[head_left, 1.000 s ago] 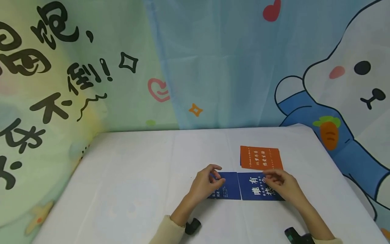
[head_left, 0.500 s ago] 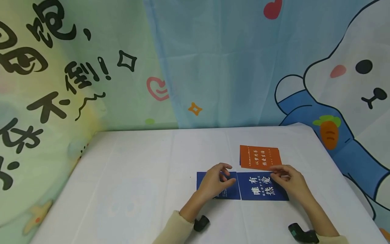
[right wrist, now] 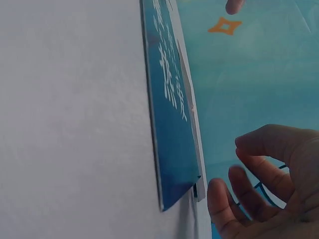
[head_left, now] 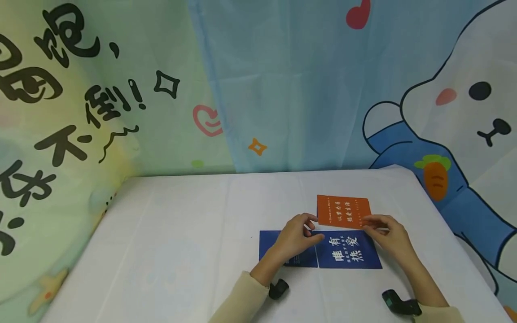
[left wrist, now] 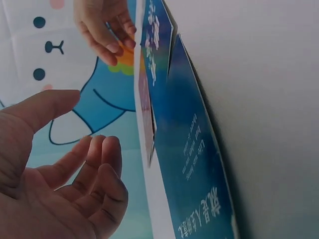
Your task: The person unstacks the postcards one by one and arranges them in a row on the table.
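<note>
Left hand [head_left: 296, 237] and right hand [head_left: 389, 237] have shifted rightward, loose-fingered and empty, near the blue cards [head_left: 348, 250]

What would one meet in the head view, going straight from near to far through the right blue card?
Near part of the white table → right blue card → orange card → blue backdrop.

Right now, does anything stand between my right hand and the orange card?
Nothing visible does: in the head view, your right hand overlaps the near right corner of the orange card, though I can't tell whether they touch. The right blue card lies nearer you.
</note>
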Tool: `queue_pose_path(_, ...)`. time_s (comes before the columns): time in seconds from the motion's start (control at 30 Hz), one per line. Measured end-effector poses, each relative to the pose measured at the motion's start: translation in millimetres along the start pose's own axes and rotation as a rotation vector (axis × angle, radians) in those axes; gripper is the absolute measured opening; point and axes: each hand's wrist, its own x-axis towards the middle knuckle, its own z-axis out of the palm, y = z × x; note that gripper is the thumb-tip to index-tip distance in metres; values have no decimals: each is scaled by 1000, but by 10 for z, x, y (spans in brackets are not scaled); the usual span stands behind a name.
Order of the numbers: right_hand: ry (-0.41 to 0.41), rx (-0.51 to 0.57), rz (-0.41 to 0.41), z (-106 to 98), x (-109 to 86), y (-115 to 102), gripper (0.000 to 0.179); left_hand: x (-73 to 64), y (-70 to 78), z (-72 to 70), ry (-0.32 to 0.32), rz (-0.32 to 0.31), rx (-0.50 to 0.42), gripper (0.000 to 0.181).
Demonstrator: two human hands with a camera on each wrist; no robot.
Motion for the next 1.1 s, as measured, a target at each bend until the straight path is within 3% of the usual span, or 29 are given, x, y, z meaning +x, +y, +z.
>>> queue_pose_path(0.2, -10, 5, 124, 10, 57, 17, 42, 112, -11, -3, -12, -34, 76, 49)
queue_pose_path(0.57, -54, -17, 219, -32, 143, 151, 53, 308, -21, 39, -50, -70, 148, 52)
queue_pose_path(0.77, -122, -37, 183, -40, 179, 218, 55, 389, -57, 102, -29, -118, 170, 52)
queue_pose_path(0.9, -119, -42, 169, -28, 173, 255, 57, 421, -89, 169, -8, -160, 205, 53)
queue_pose_path(1.1, -98, -36, 165, -17, 194, 288, 55, 497, -111, 180, 6, -164, 254, 53)
